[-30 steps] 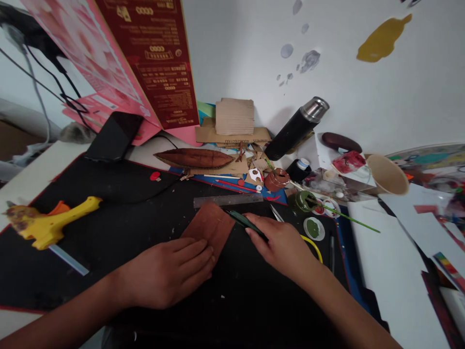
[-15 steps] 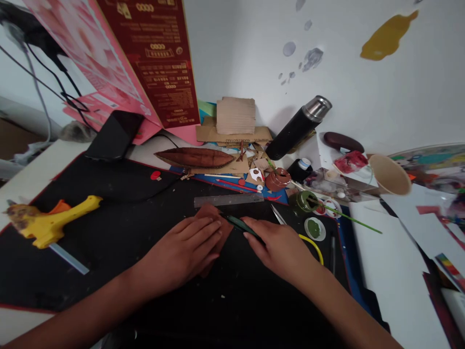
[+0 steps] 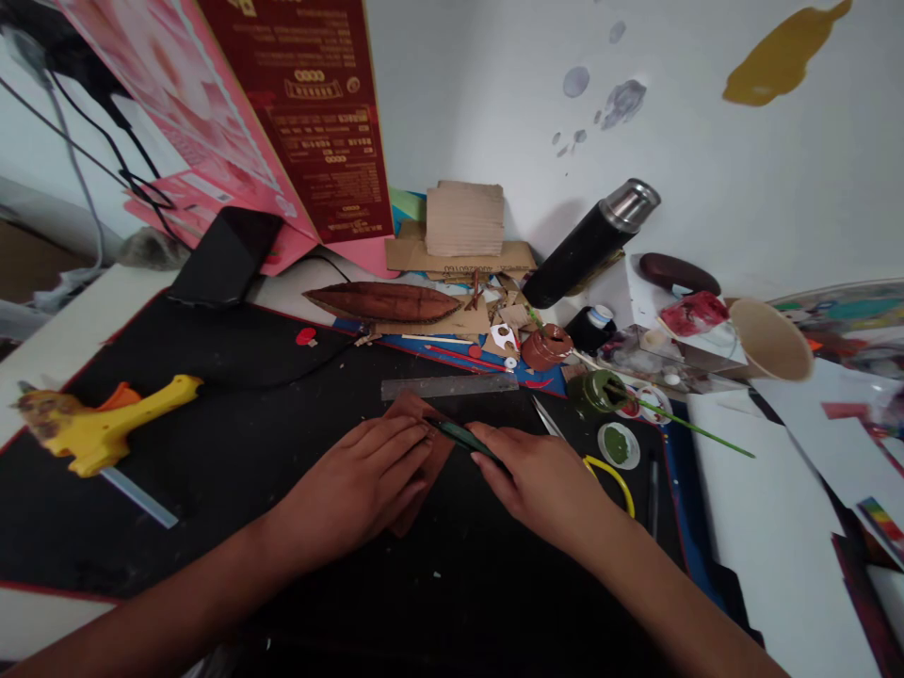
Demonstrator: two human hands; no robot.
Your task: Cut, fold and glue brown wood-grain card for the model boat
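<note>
Evidently the work sits on a small brown sheet (image 3: 416, 409), probably painted card or leather, lying on the black mat (image 3: 212, 424) just in front of the metal ruler (image 3: 449, 386). The left hand (image 3: 360, 480) lies flat over most of it, fingers straight and close together, pinning it to the mat. The right hand (image 3: 543, 480) has its fingers closed round a slim green-handled knife (image 3: 459, 435), held like a pen, with its tip at the sheet's right edge beside the left fingertips.

I judge this to be a cutting or scoring step, with the blade just meeting the material. A next stroke would call for firm downward pressure from the flat hand, fingertips kept clear of the blade's line, and a steady pull along the edge. The ruler lies apart from the sheet, so it guides nothing here.

Further out, a yellow glue gun (image 3: 105, 428) rests at the mat's left, a brown model boat (image 3: 385, 301) lies behind the ruler, and a black flask (image 3: 589, 245) leans near the wall.
</note>
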